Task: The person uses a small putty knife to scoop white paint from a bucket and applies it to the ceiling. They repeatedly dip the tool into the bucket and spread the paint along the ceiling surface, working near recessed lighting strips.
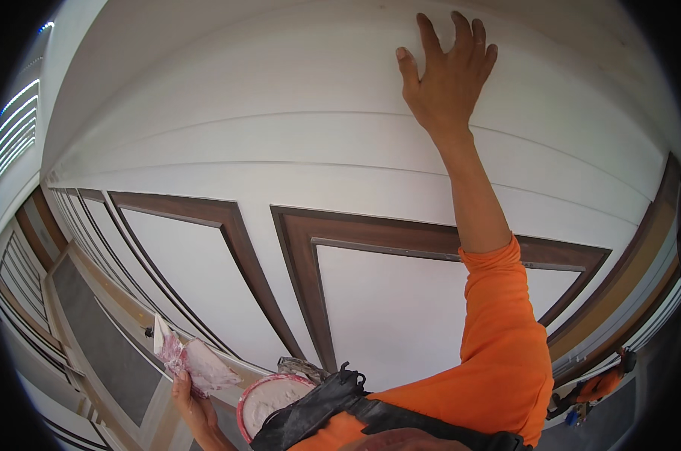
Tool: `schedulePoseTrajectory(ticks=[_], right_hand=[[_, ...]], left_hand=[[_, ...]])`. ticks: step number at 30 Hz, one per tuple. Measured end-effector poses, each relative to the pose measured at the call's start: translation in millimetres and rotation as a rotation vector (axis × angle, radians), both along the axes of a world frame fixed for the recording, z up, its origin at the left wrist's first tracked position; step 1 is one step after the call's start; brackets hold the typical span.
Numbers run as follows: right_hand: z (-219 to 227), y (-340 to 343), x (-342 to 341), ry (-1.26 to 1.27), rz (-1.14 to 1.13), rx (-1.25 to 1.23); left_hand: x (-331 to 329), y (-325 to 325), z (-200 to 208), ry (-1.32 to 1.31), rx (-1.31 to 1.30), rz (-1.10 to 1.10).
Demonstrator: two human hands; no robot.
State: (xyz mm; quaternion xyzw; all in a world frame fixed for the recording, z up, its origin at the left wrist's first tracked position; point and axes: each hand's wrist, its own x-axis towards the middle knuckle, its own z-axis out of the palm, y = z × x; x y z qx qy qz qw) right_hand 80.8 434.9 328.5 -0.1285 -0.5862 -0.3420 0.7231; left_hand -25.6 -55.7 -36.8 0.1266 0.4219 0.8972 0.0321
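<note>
My right hand (449, 83) reaches up at the top of the view, fingers spread against the smooth white wall (280, 83). It holds nothing. Low on the left, my left hand (189, 402) is closed on flat, angular putty scrapers (194, 361), white and smeared with pink. Its lower fingers are partly hidden, and I cannot make out the handles. Just right of that hand is a red-rimmed bucket (276, 398) of pale, thick putty, close to my body. A dark crumpled bag or wrap (303, 368) touches its far edge.
Dark brown moulding (295, 255) frames white panels on the wall, with thin ledges above. A black strap (401, 421) crosses my orange shirt. On the floor far below right is another person in orange (600, 387). Striped lights (13, 135) shine at the upper left.
</note>
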Motion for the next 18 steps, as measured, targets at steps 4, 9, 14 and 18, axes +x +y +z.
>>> schedulePoseTrajectory(ticks=[4, 9, 14, 18], right_hand=[[12, -12, -35, 0.048, -0.012, -0.098], [5, -38, -63, 0.063, 0.076, -0.098], [-48, -57, -93, -0.080, 0.684, 0.150], [-95, -77, -100, -0.108, 1.213, -0.292]], left_hand=[[-1, -3, -4, -0.020, 0.008, 0.014], [4, -6, -5, -0.016, 0.012, 0.050], [4, -7, -10, 0.009, -0.013, 0.057], [5, -18, -21, 0.011, -0.030, 0.053]])
